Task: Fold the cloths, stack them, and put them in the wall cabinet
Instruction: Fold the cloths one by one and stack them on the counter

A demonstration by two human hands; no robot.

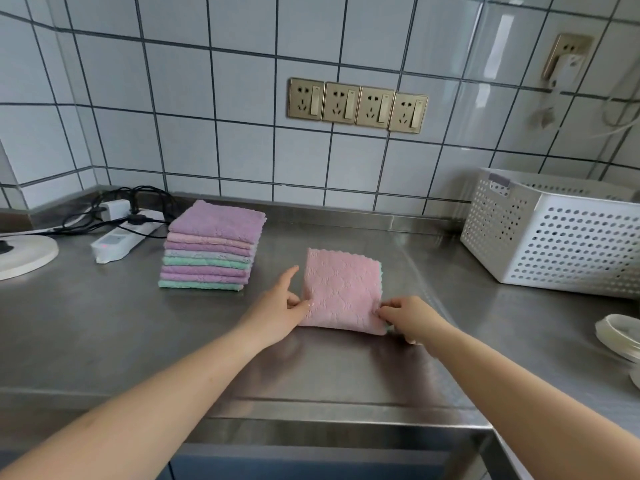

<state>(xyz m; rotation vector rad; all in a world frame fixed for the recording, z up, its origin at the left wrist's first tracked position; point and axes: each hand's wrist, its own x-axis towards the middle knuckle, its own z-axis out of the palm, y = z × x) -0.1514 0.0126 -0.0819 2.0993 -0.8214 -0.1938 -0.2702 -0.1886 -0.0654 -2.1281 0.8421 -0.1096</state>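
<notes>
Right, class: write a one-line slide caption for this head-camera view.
Both hands pinch the near corners of a folded pink cloth on the steel counter, beside a stack of folded cloths.

A single wide-angle view looks from the person's head forward and steeply down over the steel tabletop [104, 334], facing the tiled wall [214, 98] and its row of sockets [356, 105]. It sits close, so both forearms reach in from the bottom edge. Straight lines bow near the frame's borders.
</notes>
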